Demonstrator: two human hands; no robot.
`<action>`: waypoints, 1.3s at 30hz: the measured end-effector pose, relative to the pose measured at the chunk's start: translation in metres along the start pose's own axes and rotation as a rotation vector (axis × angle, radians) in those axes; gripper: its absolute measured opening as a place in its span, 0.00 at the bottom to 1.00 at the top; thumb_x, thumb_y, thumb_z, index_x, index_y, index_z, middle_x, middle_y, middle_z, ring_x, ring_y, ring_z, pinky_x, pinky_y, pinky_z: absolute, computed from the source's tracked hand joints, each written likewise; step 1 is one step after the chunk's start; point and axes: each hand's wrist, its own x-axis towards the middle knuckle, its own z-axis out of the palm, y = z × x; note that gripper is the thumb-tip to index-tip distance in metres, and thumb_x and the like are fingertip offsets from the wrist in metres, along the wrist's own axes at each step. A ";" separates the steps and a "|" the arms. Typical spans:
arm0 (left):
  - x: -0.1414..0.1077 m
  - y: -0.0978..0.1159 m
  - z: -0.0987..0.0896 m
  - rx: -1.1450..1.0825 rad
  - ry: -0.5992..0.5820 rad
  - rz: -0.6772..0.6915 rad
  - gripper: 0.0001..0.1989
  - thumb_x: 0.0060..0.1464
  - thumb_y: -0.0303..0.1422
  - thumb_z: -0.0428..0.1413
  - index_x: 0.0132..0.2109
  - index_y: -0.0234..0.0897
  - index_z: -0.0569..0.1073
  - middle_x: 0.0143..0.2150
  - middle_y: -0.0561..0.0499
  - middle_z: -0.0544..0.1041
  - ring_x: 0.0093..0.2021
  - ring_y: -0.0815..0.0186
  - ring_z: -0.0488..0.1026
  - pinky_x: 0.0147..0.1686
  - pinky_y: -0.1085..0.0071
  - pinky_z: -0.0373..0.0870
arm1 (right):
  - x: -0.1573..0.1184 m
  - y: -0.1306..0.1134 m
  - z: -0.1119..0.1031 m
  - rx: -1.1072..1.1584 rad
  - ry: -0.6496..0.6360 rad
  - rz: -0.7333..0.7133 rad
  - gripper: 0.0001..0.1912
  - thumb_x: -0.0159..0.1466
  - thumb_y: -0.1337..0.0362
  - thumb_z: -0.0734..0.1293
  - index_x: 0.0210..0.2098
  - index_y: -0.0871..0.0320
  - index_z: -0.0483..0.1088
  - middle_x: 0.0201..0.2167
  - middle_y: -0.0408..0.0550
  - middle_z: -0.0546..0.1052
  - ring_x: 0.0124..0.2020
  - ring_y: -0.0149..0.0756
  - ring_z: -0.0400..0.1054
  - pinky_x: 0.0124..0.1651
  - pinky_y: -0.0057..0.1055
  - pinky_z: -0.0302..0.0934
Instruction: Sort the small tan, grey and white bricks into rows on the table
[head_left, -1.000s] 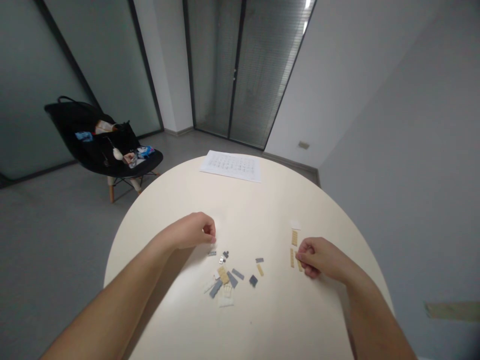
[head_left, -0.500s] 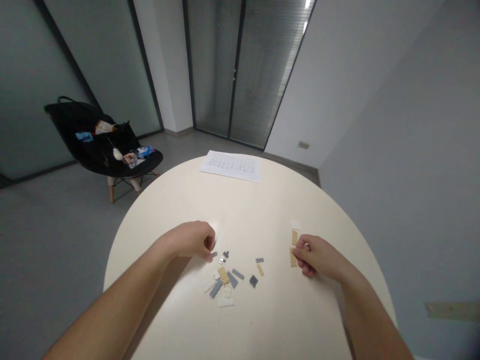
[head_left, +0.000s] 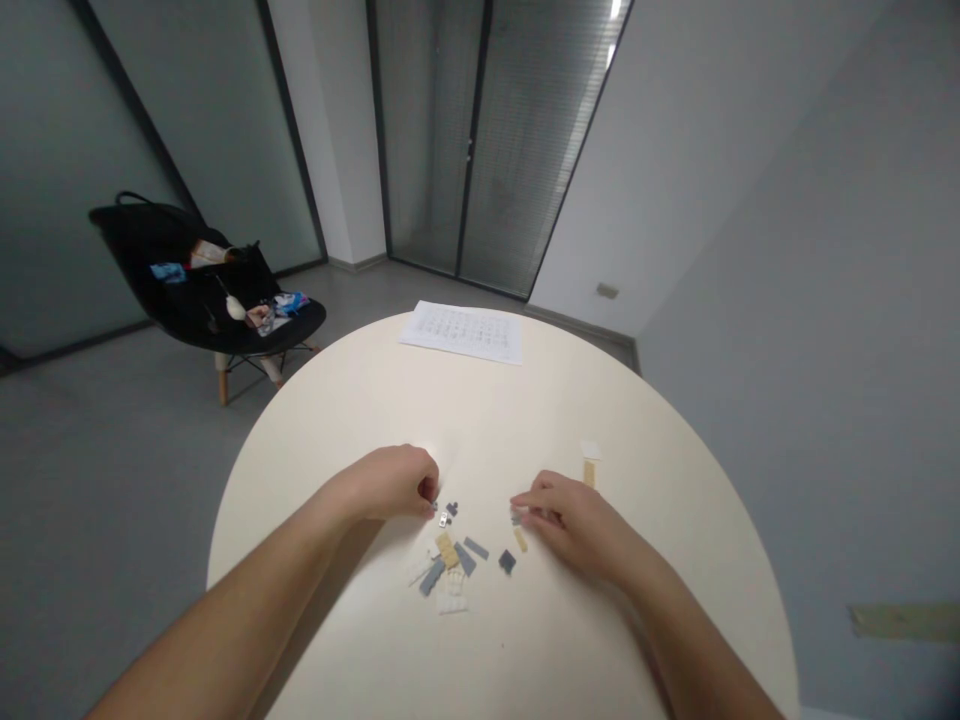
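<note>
My left hand point(head_left: 392, 484) hangs over the upper edge of a scattered pile of small building plates, its fingertips pinched on a small grey piece point(head_left: 433, 508). Just beside it lies a silver piece point(head_left: 443, 518). My right hand point(head_left: 570, 522) reaches in from the right, its fingertips against a grey plate point(head_left: 516, 517). A tan plate point(head_left: 520, 540) lies below those fingers. The pile holds grey plates point(head_left: 431, 577), a tan plate point(head_left: 446, 550) and white pieces point(head_left: 452, 603). One tan plate point(head_left: 589, 474) stands apart, under a white card point(head_left: 590, 450).
The pieces lie on a round cream table point(head_left: 337, 400), with a printed paper sheet point(head_left: 461, 333) at its far edge. A black chair point(head_left: 202, 300) holding a bag and belongings stands beyond on the left. Glass doors fill the back wall.
My right hand has moved left from the tan plates to the pile. The lower tan plates no longer show there. My left hand has shifted slightly right, and the small grey piece with it.
</note>
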 end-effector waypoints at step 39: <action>0.010 -0.011 -0.002 -0.303 0.199 0.048 0.08 0.49 0.37 0.57 0.32 0.37 0.74 0.29 0.52 0.76 0.29 0.66 0.71 0.28 0.74 0.61 | -0.004 0.051 -0.022 0.735 0.637 0.444 0.26 0.47 0.47 0.76 0.35 0.61 0.74 0.25 0.50 0.78 0.18 0.30 0.65 0.16 0.27 0.57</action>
